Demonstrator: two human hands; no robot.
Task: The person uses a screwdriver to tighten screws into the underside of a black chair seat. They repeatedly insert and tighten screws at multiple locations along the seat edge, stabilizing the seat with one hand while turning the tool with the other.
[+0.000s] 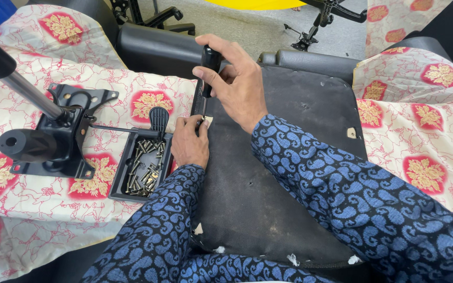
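Both arms reached forward in dark sleeves with a blue paisley pattern, the forearms converging toward the middle of the view. The right hand [234,84] was raised, back of the hand up and wrist bent, its fingers curled tight and the thumb pressed along the front. The left hand [190,142] sat lower and just beside it, knuckles up, fingertips pinched together and pointing toward the right hand's heel. The two hands nearly touched.

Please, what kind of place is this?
Probably a workshop where office chairs are assembled: an upturned seat pad under the hands, a black chair mechanism with gas cylinder, a tray of screws, and chair bases beyond.
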